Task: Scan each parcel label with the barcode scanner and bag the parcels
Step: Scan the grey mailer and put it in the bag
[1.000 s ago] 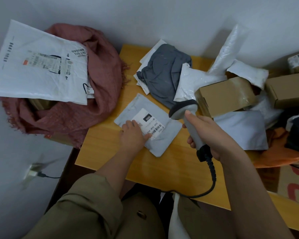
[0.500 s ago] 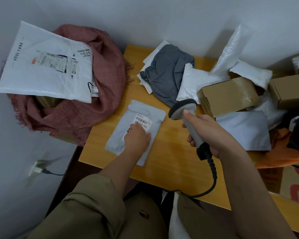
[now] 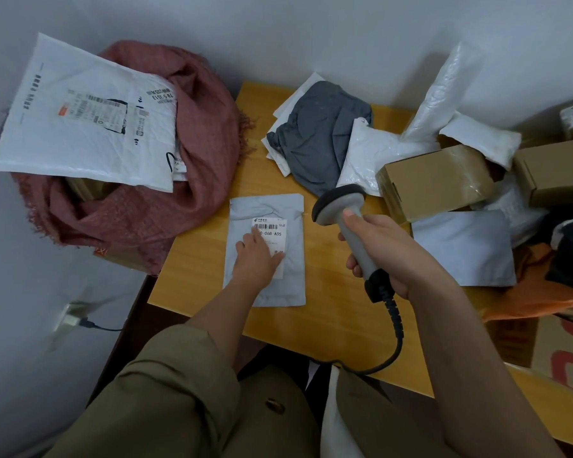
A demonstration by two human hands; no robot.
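Nearest the body, the cable of the barcode scanner loops off the near edge of the table. The right hand is clenched round the scanner's handle, with its head lifted above the wood and tipped down and to the left. The left hand lies flat, fingers spread, pressing on the grey parcel, which rests on the table close to its left edge and a little in from the near one.

The coming scan turns on this: the parcel's long axis runs from the near edge toward the far one, and its label sits on the upper half, just left of the scanner head and below it. The left hand is on the parcel itself and covers the label's lower part. The barcode strip along the label's top looks clear of the fingertips, though at this angle I cannot be sure the index finger leaves it whole.

Farther on, past the scanner, unscanned cardboard boxes and soft mailers crowd the table's far right corner. Off the left edge, a pink cloth bag holds a white parcel.
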